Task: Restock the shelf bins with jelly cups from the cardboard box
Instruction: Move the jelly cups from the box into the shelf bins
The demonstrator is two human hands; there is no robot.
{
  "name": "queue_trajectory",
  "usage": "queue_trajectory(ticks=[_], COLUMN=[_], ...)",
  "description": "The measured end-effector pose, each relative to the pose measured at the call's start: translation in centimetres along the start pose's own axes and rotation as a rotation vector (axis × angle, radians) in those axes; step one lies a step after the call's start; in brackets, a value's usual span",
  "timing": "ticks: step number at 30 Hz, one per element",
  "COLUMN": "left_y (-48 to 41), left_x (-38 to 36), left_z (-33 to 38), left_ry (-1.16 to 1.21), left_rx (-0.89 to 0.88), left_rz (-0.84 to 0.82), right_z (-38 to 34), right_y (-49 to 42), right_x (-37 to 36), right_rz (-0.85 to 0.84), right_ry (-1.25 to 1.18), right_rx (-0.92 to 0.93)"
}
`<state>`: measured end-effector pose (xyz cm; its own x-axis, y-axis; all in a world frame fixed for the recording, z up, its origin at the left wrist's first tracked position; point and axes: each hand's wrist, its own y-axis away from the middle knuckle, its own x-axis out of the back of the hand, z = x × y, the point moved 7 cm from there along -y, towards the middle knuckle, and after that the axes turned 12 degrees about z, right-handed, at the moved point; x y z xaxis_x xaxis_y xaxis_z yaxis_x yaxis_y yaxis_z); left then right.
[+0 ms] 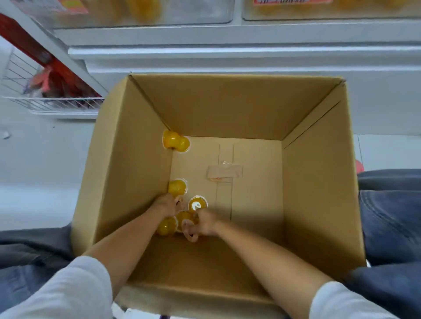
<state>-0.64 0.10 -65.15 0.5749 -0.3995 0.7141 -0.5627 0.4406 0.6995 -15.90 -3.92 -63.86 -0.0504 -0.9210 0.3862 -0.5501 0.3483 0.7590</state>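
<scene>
Access to the cardboard box (319, 182) is from above only, since tall walls close every side. Taking the box floor as the dial, the floor lies bare from centre to 3 o'clock, except for a flat tape patch (224, 172). Two jelly cups (175, 141) block the 11 o'clock corner and a single cup (177, 187) sits against the 9 o'clock wall. The left hand (166, 205) and right hand (204, 222) crowd the cup cluster (166, 225) at 7 o'clock.

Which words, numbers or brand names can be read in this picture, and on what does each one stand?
No text is legible.
Right bin label: dark print, too blurred.
Left bin label: too blurred.
Tape patch on the cardboard box floor: orange marks, too small.
Jelly cup lid: white spot, no readable print.
</scene>
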Motion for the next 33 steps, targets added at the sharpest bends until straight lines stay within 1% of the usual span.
queue_trajectory(ticks=[2,4,7,9,11,14,15,20,21,24,27,28,30,33], left_y=[0.8,1.1,2.1,2.8,3.5,5.3,6.0,12.1,13.6,18.3,22.6,23.7,25.6,26.3], left_x=[0.1,0.2,2.0,3.3,5.4,10.7,12.7,23.0,25.1,31.1,36.2,37.7,40.6,44.1], left_z=[0.0,-0.2,0.7,1.6,2.9,6.4,8.0,17.0,18.9,23.0,26.1,26.9,28.2,30.1], left_ry=[0.015,0.041,0.017,0.043,0.146,0.423,0.506,0.839,0.857,0.861,0.947,0.944,0.894,0.726], left_rx=[0.018,0.05,0.06,0.057,0.043,-0.069,-0.124,-0.45,-0.519,-0.684,-0.828,-0.854,-0.851,-0.789], left_rz=[0.044,0.106,0.155,0.181,0.207,0.32,0.354,0.459,0.509,0.701,0.842,0.91,1.049,1.187], right_z=[0.1,0.2,1.2,1.9,2.4,1.9,1.5,-2.7,-3.6,-5.9,-7.5,-7.9,-8.4,-7.3], right_y=[-0.1,0.1,0.6,1.3,1.9,4.4,5.5,13.7,15.7,21.0,25.2,26.5,28.9,31.8], right_x=[-0.5,0.1,3.6,7.0,10.7,16.8,18.9,30.2,32.4,38.3,43.0,44.3,47.1,52.3], right_rz=[0.036,0.061,0.212,0.312,0.403,0.565,0.613,0.832,0.874,1.067,1.256,1.309,1.421,1.652], right_ry=[0.01,-0.105,-0.231,-0.321,-0.419,-0.512,-0.553,-0.793,-0.827,-0.801,-0.807,-0.796,-0.746,-0.661], right_rx=[-0.011,-0.073,-0.18,-0.237,-0.265,-0.268,-0.252,0.018,0.078,0.207,0.338,0.377,0.425,0.377])
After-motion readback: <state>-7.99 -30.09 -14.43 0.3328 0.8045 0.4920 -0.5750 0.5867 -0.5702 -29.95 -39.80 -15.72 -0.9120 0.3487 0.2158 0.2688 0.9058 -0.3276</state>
